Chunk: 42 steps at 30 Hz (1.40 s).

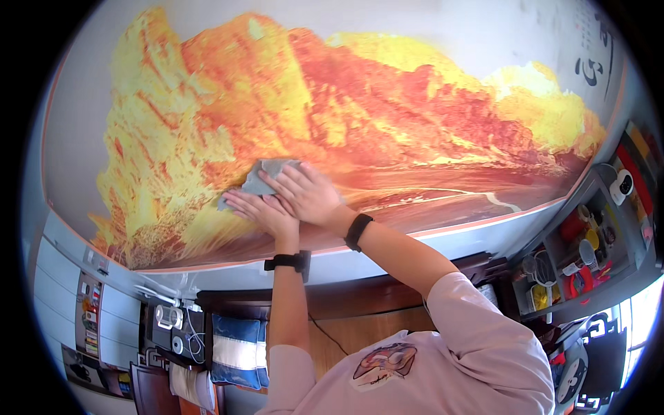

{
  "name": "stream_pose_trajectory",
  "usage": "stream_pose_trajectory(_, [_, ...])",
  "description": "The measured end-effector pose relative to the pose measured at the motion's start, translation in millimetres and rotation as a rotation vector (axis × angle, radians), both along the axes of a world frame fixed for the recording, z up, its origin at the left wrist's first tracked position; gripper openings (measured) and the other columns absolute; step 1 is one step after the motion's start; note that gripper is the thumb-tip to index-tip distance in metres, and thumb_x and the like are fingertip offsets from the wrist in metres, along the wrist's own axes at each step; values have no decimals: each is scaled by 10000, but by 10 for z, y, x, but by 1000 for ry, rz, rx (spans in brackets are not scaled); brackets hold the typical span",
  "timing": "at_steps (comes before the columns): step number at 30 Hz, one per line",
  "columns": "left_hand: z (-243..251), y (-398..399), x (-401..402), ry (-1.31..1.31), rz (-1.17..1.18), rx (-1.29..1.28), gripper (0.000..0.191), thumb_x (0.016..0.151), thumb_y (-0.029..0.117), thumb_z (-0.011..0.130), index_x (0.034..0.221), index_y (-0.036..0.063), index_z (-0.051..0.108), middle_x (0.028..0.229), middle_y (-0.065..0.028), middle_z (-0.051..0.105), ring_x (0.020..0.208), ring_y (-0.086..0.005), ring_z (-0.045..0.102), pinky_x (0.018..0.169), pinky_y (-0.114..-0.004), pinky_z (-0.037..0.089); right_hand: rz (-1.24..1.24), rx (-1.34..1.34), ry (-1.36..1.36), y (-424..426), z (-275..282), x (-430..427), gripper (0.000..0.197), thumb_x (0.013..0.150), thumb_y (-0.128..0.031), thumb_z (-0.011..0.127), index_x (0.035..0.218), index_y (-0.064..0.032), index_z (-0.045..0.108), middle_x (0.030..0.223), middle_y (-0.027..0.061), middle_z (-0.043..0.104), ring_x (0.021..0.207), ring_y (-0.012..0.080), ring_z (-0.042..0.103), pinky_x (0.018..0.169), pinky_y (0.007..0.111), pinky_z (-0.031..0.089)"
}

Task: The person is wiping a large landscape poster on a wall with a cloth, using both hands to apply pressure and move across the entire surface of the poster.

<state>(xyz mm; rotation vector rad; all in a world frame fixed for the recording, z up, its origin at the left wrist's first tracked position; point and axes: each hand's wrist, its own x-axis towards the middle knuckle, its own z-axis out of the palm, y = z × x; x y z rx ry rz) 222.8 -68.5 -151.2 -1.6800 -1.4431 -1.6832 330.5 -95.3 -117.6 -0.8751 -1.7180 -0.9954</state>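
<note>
A crumpled grey cloth (pixel 264 175) lies flat against a large wall mural (pixel 363 98) of orange and yellow mountains. Both of my hands press it to the mural's lower left part. My left hand (pixel 267 211) rests on the cloth's lower edge, fingers pointing up and left. Just above it and to the right, my right hand (pixel 306 193) covers the cloth's right side, and the two hands touch at the thumbs. Part of the cloth is hidden under the palms. Each wrist carries a black band.
Below the mural runs a dark wooden seat back (pixel 353 298) with a blue and white cushion (pixel 236 353). A side table (pixel 166 337) with white devices and cables stands left. At right, a grey shelf unit (pixel 576 259) holds assorted items, with a white camera (pixel 621 185) on top.
</note>
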Motion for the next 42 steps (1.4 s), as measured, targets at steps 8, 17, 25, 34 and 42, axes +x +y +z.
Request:
stream_pose_trajectory(8, [88,-475,1604,91,-45,39,685,902,341,295,1379,-87,50,1448,-276,-2,1345,-419,-21,1071,-507,-13,-123,-31,77,-569,0,1611,530,772,-289,556,1266,-108,485,918,26,545,908,199,508,839,403,386])
stream_pose_trajectory(17, [-23,-1189,4307,516,-205,153,683,879,414,324,1394,-12,183,1463,-223,86,1361,-367,15,1041,-566,-40,-440,8,375,-1224,-583,4386,605,789,-328,487,1314,-41,396,1285,143,452,1118,326,436,1052,528,136])
stream_pose_trajectory(25, [-180,-1806,6077,553,-415,320,527,869,409,460,1291,94,456,1353,-24,424,1009,-127,463,1014,-422,188,-581,-17,719,-1703,-1152,6054,734,873,-392,443,1395,19,130,1441,230,161,1342,373,140,1070,521,97])
stream_pose_trajectory(34, [-191,-1897,6104,488,-590,233,455,869,317,493,1260,84,483,1308,8,466,910,-123,495,990,-328,285,-635,-67,618,-1784,-1272,6281,762,896,-436,403,1402,9,46,1452,242,78,1351,371,83,1087,491,83])
stream_pose_trajectory(42, [-133,-1673,5395,370,-369,262,452,897,318,385,1300,128,458,1372,-5,402,1092,-133,436,1074,-383,122,-554,-3,516,-1568,-675,5493,765,893,-495,311,1397,35,82,1453,243,85,1357,360,76,1086,498,44])
